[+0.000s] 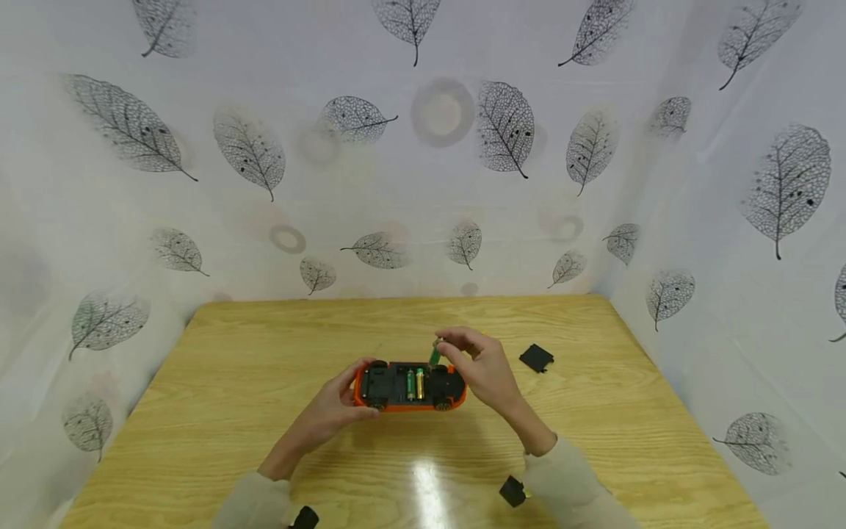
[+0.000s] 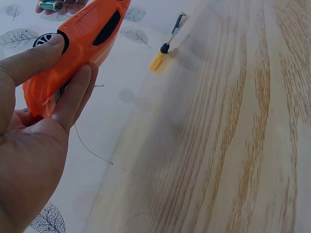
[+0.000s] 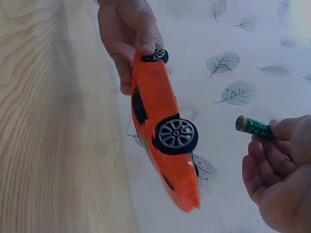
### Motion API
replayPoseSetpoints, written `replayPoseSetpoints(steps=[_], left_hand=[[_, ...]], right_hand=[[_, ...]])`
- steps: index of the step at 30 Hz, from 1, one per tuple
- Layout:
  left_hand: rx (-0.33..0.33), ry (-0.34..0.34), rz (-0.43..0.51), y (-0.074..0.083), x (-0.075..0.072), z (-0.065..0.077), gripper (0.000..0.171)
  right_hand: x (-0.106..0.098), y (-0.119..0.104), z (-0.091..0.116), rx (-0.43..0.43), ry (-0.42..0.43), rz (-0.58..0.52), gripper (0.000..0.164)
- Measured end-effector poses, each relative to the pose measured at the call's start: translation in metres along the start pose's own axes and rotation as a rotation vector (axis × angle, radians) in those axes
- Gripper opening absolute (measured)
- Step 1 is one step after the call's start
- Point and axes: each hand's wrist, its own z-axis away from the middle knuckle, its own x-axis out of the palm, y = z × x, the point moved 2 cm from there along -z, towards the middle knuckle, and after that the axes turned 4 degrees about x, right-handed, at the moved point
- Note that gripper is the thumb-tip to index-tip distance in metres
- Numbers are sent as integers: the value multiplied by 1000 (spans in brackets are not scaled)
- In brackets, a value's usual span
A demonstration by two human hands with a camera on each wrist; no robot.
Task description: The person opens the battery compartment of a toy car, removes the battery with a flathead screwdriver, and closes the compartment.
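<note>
An orange toy car (image 1: pixel 410 408) is held upside down by my left hand (image 1: pixel 337 404), whose thumb and fingers grip one end from both sides. Its black underside faces up in the head view, with an open battery compartment showing. Two batteries (image 1: pixel 415 384) lie side by side in there, one green and one green and gold. Over the car's other end, my right hand (image 1: pixel 485 371) pinches a green battery (image 3: pixel 260 127) between thumb and fingers. In the right wrist view this battery is apart from the car, one end pointing toward it.
On the wooden table (image 1: pixel 264 338), a small black cover (image 1: pixel 537 358) lies to the right of my right hand. A screwdriver (image 2: pixel 158 60) with a yellow handle lies beyond the car. Leaf-printed white cloth (image 1: pixel 396 184) stands behind the table and along its sides.
</note>
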Motion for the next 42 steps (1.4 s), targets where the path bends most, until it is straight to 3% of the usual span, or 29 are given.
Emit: replayPoseSetpoints(steps=[22, 31, 42], left_hand=[[12, -1, 6, 2, -5, 3, 95], [22, 0, 17, 2, -5, 3, 94], [15, 13, 3, 1, -6, 3, 94]], right_hand=[[-48, 9, 9, 74, 113, -4, 21], [-64, 20, 16, 48, 142, 12, 20], [-81, 32, 26, 97, 155, 55, 21]])
